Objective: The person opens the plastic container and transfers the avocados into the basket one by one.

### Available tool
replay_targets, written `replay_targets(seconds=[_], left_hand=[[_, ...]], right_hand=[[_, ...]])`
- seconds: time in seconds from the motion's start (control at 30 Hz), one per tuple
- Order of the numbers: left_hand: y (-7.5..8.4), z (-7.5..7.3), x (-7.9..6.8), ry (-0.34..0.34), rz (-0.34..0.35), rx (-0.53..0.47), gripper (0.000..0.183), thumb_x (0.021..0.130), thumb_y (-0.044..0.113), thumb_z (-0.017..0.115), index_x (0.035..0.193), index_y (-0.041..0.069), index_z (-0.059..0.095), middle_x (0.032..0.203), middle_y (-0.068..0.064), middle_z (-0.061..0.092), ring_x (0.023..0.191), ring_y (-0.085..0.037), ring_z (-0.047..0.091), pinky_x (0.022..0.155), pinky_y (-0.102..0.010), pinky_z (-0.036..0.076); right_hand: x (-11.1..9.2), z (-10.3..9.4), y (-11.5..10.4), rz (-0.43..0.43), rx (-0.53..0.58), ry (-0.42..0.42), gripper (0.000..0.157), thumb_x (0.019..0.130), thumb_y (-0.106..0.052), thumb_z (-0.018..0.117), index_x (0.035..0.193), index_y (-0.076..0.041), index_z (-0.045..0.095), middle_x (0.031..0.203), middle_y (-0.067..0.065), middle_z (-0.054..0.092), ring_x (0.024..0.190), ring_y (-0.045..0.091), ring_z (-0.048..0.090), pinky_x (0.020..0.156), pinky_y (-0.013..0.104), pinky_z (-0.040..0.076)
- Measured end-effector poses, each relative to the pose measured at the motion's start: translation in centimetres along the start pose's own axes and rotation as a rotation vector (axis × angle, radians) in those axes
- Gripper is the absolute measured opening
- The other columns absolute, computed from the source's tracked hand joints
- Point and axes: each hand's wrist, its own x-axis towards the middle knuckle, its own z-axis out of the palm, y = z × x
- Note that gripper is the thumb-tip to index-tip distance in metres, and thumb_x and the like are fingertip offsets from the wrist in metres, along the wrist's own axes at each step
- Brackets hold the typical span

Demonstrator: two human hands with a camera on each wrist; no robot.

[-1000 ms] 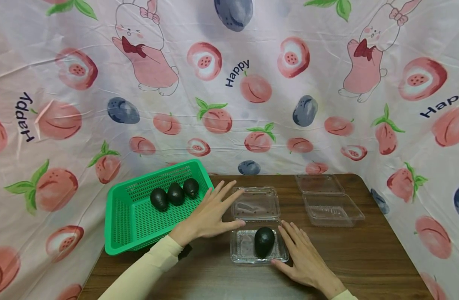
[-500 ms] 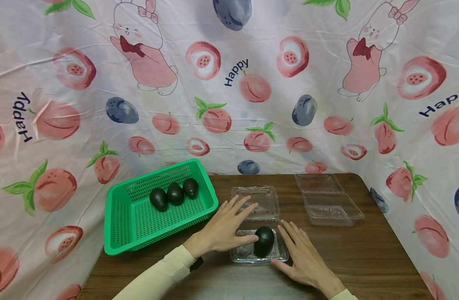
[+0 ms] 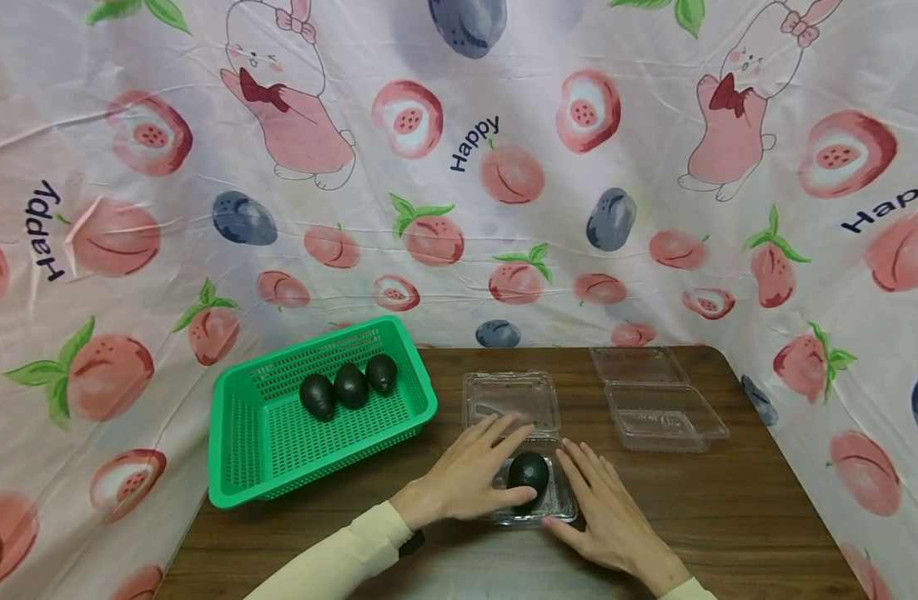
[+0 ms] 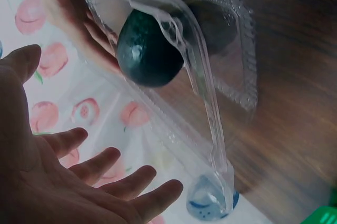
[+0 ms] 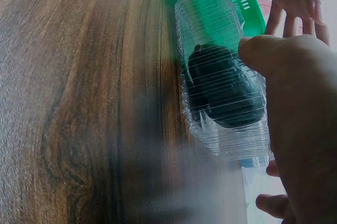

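Observation:
A dark green avocado lies inside the right half of the clear plastic clamshell box, whose lid is folded back behind it. My left hand hovers over the box's left part, fingers spread. In the left wrist view that hand is apart from the avocado and holds nothing. Along the box's right side rests my right hand with straight fingers. Seen from the right wrist, the thumb of the right hand touches the box wall, with the avocado showing through.
A green plastic basket at the left holds three more avocados. Another clear clamshell box, lid open, stands at the back right of the brown wooden table. A fruit-print cloth hangs around the table.
My left hand has moved right and towards me, from beside the basket to above the box. The right hand, the avocados and the boxes have not moved.

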Motion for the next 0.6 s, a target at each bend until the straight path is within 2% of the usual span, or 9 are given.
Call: replay_targets(seconds=[0.2,0.43,0.6], left_hand=[[0.4,0.6,0.4,-0.023,0.007,-0.018,0.086,0.108,0.063,0.068,0.178,0.023,0.037,0.184,-0.013,0.037,0.165,-0.042,0.046,0.126,-0.069,0.049],[0.5,1.5,0.8,-0.067,-0.011,-0.05,0.085,0.109,0.063,0.067,0.178,0.023,0.038,0.182,-0.011,0.042,0.16,-0.04,0.052,0.122,-0.065,0.054],[0.5,2.0,1.1,-0.091,-0.009,-0.067,0.082,0.109,0.06,0.069,0.177,0.022,0.041,0.179,-0.009,0.045,0.156,-0.038,0.057,0.123,-0.062,0.055]], right_hand=[[0.0,0.0,0.0,0.013,0.009,-0.02,0.099,0.099,-0.062,0.081,0.17,-0.001,0.047,0.179,0.023,0.043,0.161,0.053,0.048,0.124,0.075,0.046],[-0.1,0.1,0.0,0.014,-0.003,-0.026,0.1,0.098,-0.062,0.081,0.17,-0.001,0.047,0.18,0.023,0.043,0.162,0.052,0.048,0.125,0.074,0.046],[-0.1,0.1,0.0,0.016,0.001,-0.026,0.101,0.099,-0.063,0.081,0.17,-0.001,0.046,0.18,0.022,0.043,0.162,0.052,0.047,0.125,0.074,0.046]])
